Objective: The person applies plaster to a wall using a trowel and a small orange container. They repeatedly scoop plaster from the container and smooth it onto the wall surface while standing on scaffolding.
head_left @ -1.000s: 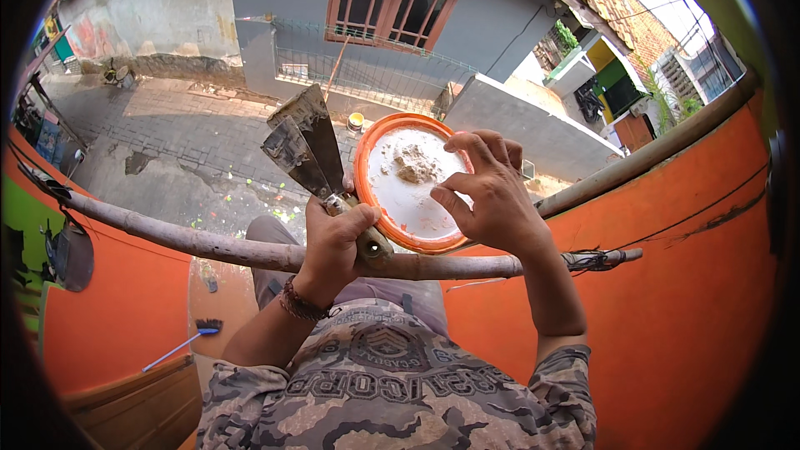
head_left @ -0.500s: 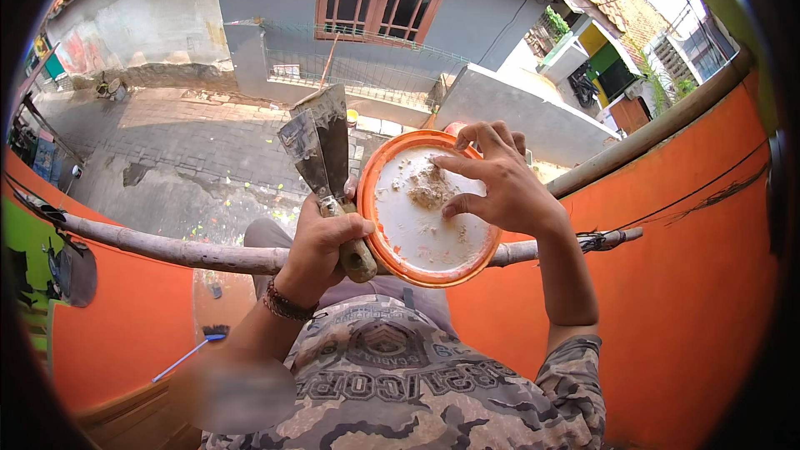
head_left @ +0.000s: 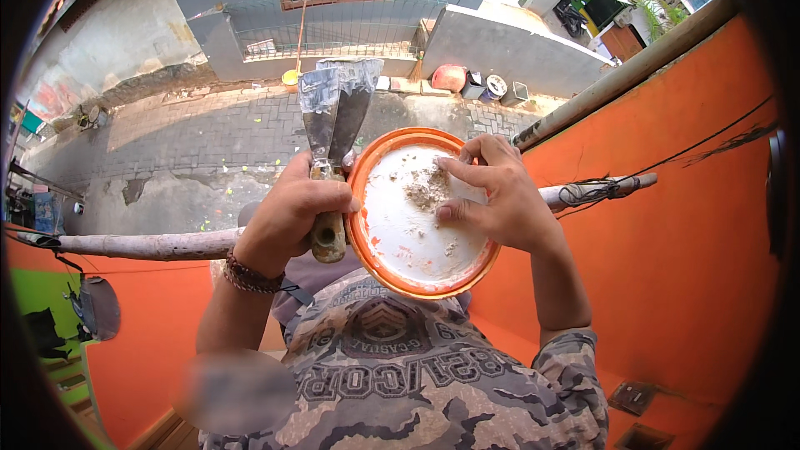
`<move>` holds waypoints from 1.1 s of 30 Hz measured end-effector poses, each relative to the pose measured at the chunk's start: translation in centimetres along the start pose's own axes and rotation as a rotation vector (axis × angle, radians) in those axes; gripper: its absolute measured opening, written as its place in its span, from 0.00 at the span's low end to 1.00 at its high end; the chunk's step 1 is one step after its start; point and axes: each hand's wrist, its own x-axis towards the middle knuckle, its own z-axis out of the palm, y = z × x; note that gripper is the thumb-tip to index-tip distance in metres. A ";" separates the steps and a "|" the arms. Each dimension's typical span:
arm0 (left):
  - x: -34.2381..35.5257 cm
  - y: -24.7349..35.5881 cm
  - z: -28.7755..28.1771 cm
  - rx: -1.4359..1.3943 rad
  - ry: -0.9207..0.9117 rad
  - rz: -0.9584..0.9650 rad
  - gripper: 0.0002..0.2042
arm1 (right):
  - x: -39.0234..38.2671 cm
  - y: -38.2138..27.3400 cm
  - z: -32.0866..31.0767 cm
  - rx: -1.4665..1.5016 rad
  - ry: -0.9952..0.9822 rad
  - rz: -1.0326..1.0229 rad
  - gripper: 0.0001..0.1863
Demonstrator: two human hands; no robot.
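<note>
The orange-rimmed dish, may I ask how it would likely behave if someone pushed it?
The orange-rimmed dish would probably tip rather than slide, since the left hand holds its rim at one side. It looks shallow, so it may be light for its width. Its crumbly clump would likely shift, as loose bits lie around it.

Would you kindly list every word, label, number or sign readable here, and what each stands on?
Camouflage shirt: large letters and digits across the chest; legible in part, not copied here.
Chest emblem: small lettering, not copied here.
Roadside containers: any labels are too small to read.
Scrapers and orange-rimmed dish: no text visible.
</note>
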 end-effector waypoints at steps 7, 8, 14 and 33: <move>-0.3 -0.3 -0.5 0.013 0.024 0.022 0.26 | 0.5 -0.6 -0.5 -0.030 -0.026 -0.009 0.28; -0.1 -0.5 -0.8 -0.002 0.020 0.030 0.26 | 0.7 -0.6 -0.3 -0.032 -0.032 -0.007 0.28; 0.9 -2.2 -1.0 -0.057 0.024 0.056 0.28 | 1.3 0.5 0.8 -0.041 -0.062 -0.003 0.20; 0.9 -3.1 -0.7 -0.068 0.101 0.003 0.26 | 0.2 0.1 2.8 -0.095 0.199 0.029 0.16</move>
